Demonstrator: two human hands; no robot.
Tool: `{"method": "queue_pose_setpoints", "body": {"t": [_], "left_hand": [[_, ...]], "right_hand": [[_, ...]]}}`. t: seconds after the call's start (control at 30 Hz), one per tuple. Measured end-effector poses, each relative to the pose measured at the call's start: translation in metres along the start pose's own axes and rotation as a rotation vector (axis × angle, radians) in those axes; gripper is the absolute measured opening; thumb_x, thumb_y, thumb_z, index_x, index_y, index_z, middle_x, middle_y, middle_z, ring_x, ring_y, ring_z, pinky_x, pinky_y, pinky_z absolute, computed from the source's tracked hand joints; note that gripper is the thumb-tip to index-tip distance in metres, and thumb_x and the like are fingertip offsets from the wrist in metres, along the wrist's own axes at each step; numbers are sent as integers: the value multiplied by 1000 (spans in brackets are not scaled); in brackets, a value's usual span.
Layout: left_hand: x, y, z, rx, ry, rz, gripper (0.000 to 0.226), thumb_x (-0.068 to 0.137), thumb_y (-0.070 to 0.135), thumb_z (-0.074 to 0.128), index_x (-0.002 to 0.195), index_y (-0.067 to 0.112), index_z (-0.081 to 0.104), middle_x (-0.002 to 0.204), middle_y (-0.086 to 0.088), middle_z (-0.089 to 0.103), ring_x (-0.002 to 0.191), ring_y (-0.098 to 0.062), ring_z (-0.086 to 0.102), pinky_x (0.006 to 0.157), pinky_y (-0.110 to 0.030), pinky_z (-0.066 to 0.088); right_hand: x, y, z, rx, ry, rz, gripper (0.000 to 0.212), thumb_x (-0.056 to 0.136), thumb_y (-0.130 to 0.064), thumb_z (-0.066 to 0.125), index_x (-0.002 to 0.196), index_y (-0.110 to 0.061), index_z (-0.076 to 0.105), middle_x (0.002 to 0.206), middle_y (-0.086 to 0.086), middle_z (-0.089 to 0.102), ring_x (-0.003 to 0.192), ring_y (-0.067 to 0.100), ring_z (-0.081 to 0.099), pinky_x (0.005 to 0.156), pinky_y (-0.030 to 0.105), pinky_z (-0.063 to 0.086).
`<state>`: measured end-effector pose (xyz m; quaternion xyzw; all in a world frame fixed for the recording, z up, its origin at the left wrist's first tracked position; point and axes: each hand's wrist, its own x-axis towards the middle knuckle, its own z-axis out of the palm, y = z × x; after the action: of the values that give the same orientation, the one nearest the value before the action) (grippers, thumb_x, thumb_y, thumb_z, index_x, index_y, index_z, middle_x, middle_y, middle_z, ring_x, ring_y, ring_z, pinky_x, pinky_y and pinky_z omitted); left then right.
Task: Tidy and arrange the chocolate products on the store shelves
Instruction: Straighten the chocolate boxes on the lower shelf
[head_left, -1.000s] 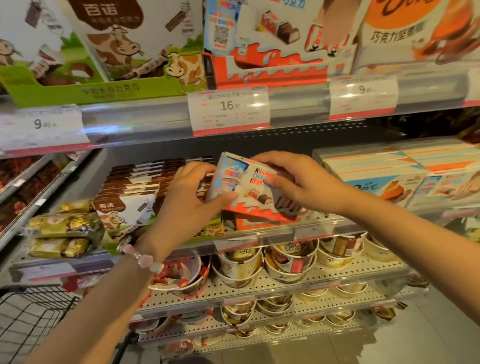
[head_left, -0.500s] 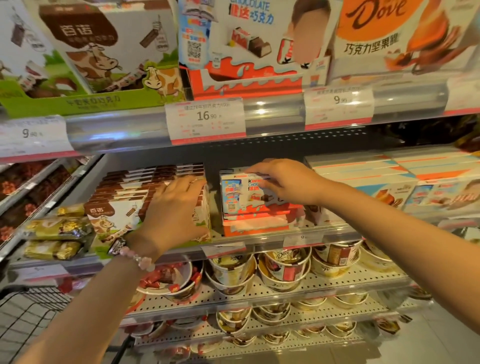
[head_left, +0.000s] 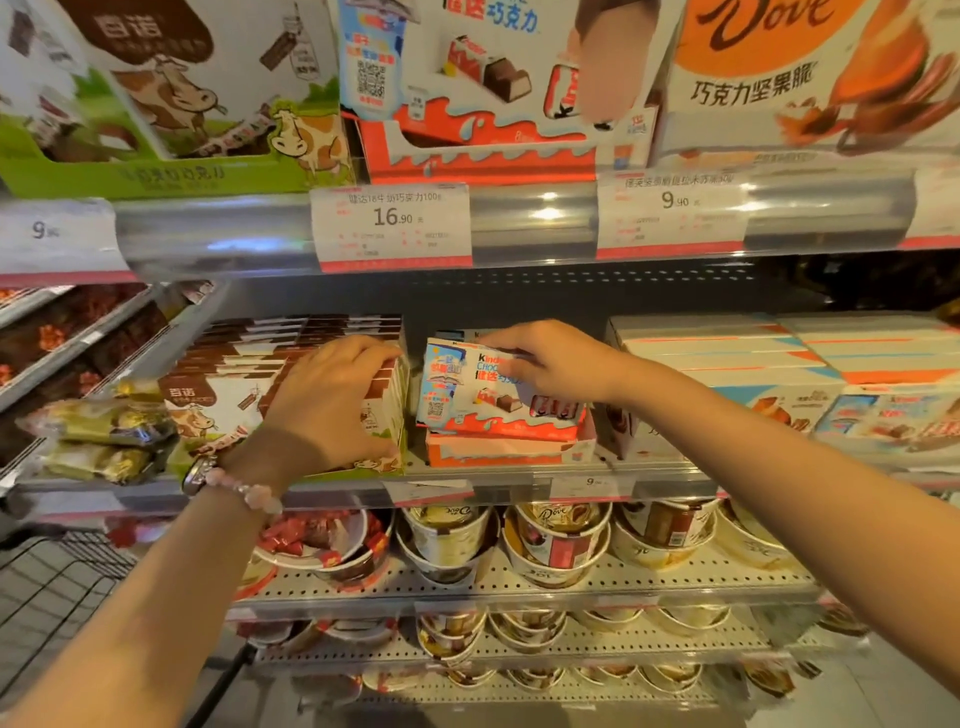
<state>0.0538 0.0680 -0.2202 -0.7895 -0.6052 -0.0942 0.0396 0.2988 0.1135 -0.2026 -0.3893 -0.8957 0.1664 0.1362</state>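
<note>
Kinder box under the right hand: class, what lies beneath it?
The Kinder box rests on an orange-red display tray. Whatever the tray holds underneath is covered by the box.

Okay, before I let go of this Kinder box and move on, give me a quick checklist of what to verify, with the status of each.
1. Kinder box sits on the red display tray: ok.
2. Box squared with the tray: not ok, it sits tilted.
3. Right hand has hold of the box's top edge: ok.
4. Left hand steadies the cow-print boxes: ok, it rests on them.
5. Gap between the box and the cow-print boxes: ok, apart.
6. More boxes behind: cannot tell.
</note>
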Motion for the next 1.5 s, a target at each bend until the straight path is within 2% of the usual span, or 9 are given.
{"method": "queue_pose_setpoints", "body": {"t": [0.17,0.33,0.5,0.63,0.87,0.97,1.07,1.3,1.5], "left_hand": [[-1,0,2,-9,34,1,100,56,49,83,139,29,32,139,5,38,127,-18,35,107,-38,30],[-3,1,3,-7,28,1,100,57,49,83,140,29,32,140,5,38,127,-17,34,107,-38,30],[-1,0,3,-2,36,8,100,57,50,83,141,29,32,139,6,38,127,-17,34,107,-37,29],[-2,1,4,21,20,-6,100,57,50,83,140,28,33,138,5,39,126,-18,35,106,-38,29],[-3,2,3,42,58,32,95,59,51,81,139,27,34,138,4,39,126,-18,36,106,-37,30],[-5,1,4,55,71,50,94,60,52,79,139,26,34,138,4,39,126,-19,36,106,-38,29],[-4,0,3,61,94,67,93,61,51,78,139,26,34,138,3,39,127,-20,36,107,-38,29],[-3,1,5,64,93,85,93,62,52,78,139,24,34,138,2,39,127,-20,36,107,-39,29],[-5,-1,6,83,89,89,94,64,53,76,141,25,31,140,3,36,128,-19,34,107,-36,27]], "right_hand": [[-2,7,2,-22,-55,-10,41,97,-14,48,138,-17,46,129,3,58,115,16,57,88,31,53],[2,9,1,-126,-97,-29,48,96,-12,48,142,-21,39,136,4,48,123,20,45,95,29,43],[1,14,-11,-134,-144,-9,48,94,-11,50,140,-24,42,133,5,48,122,22,47,98,38,45],[-2,12,-2,-175,-160,15,50,92,-9,53,139,-23,43,138,3,46,128,20,41,103,34,40],[-5,14,13,-272,-68,27,50,95,-10,49,143,-20,39,138,3,43,128,19,37,102,26,36],[-2,14,11,-221,-100,49,52,94,-11,51,142,-24,39,136,2,45,126,17,39,97,25,36],[-1,14,8,-186,-148,80,56,93,-21,55,144,-28,34,138,0,48,126,17,42,98,30,37],[0,12,27,-247,8,148,60,93,-24,55,147,-30,29,145,3,41,128,23,43,98,34,41],[9,16,33,-509,-83,236,63,95,-44,45,149,-35,15,155,3,17,141,33,15,112,54,13]]}}
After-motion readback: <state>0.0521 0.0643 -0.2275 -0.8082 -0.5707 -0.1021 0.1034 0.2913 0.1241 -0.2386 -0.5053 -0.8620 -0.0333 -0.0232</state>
